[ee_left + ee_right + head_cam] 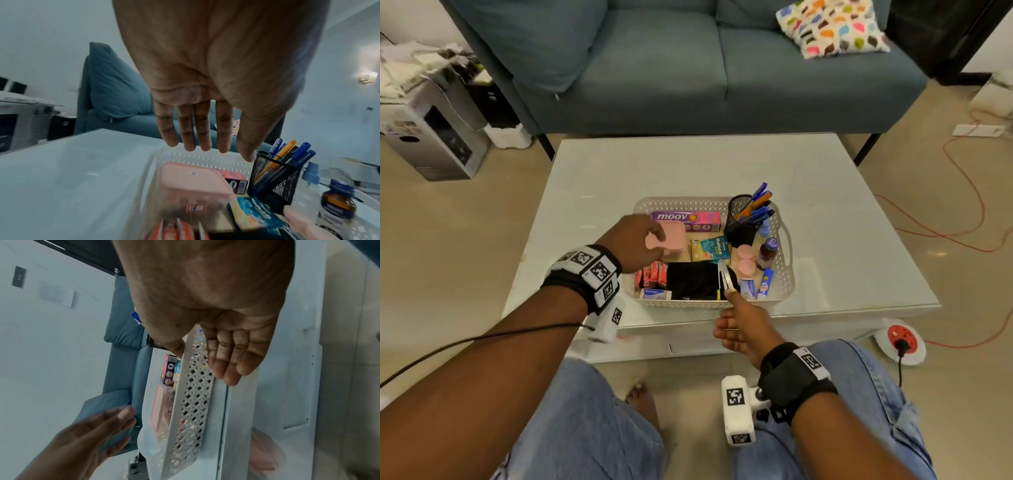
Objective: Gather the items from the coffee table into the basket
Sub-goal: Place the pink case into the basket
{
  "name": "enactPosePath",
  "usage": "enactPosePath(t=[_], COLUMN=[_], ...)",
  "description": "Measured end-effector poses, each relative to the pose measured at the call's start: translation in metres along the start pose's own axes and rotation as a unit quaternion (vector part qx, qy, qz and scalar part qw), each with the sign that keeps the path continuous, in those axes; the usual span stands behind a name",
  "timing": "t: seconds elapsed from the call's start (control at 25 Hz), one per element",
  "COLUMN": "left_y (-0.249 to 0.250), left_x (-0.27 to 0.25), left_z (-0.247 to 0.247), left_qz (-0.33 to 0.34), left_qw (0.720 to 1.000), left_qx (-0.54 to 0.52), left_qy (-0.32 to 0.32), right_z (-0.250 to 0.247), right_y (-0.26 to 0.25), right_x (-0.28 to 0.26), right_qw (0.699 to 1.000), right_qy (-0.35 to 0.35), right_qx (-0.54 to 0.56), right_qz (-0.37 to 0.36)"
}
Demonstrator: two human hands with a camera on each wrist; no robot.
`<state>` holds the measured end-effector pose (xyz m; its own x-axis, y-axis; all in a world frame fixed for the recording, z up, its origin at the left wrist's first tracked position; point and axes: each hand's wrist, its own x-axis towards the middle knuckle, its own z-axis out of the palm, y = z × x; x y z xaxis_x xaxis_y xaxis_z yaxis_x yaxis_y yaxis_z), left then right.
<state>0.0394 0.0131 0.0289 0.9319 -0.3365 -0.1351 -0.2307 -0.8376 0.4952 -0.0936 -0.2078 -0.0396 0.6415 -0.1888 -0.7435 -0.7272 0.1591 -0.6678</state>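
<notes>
With every loose item seemingly inside the white lattice basket [784, 279] already, the step in hand reads as the last release and withdrawal. Left hand [197, 104] hovers over the basket's left end, fingers [186, 128] straight and slightly apart, holding nothing; the pink lidded box [191, 178] lies directly beneath the fingertips, not touched as far as the wrist view shows. Right hand [232, 344] is at the near wall of the basket: its thumb lies over the rim, its fingers [240, 356] hang loosely curled on the outside, and no firm grip is evident.

To finish well, judged: lift the left hand straight up so it does not drag the box lid; keep the right thumb steadying the rim until the left is clear. Just right of the left thumb stands the black mesh pen cup [273, 175], tall and likely tippable, so avoid sweeping that way.

Surface: pale, glossy coffee table [654, 171], basket near its front edge. Beyond the fingertips, a blue-grey sofa [654, 68] with a patterned cushion [832, 27]; red cable [962, 222] on the floor to the right.
</notes>
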Motion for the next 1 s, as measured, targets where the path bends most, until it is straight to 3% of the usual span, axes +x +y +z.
enactPosePath(t=[0.2, 0.36, 0.44, 0.64, 0.84, 1.0], left_y=[0.005, 0.008, 0.009, 0.006, -0.031, -0.073], left_x=[0.122, 0.184, 0.191, 0.194, 0.18, 0.15], left_z=[0.007, 0.019, 0.023, 0.012, -0.014, -0.025], left_qz=[0.062, 0.002, -0.021, -0.052, -0.141, -0.249], left_qw=[0.995, 0.983, 0.978, 0.981, 0.986, 0.968], left_qx=[0.07, 0.14, 0.139, 0.116, 0.033, -0.022], left_qy=[-0.027, -0.117, -0.154, -0.145, -0.085, -0.032], right_z=[0.014, 0.017, 0.018, 0.02, -0.002, 0.005], right_y=[0.002, -0.004, -0.009, -0.025, -0.076, -0.145], right_x=[0.017, 0.019, 0.018, 0.024, 0.054, 0.092], right_qw=[0.997, 0.994, 0.992, 0.989, 0.984, 0.947], right_qy=[-0.003, 0.024, 0.037, 0.079, 0.125, 0.122], right_qx=[0.061, 0.065, 0.079, 0.057, -0.126, -0.293], right_qz=[0.053, 0.081, 0.089, 0.107, 0.03, -0.053])
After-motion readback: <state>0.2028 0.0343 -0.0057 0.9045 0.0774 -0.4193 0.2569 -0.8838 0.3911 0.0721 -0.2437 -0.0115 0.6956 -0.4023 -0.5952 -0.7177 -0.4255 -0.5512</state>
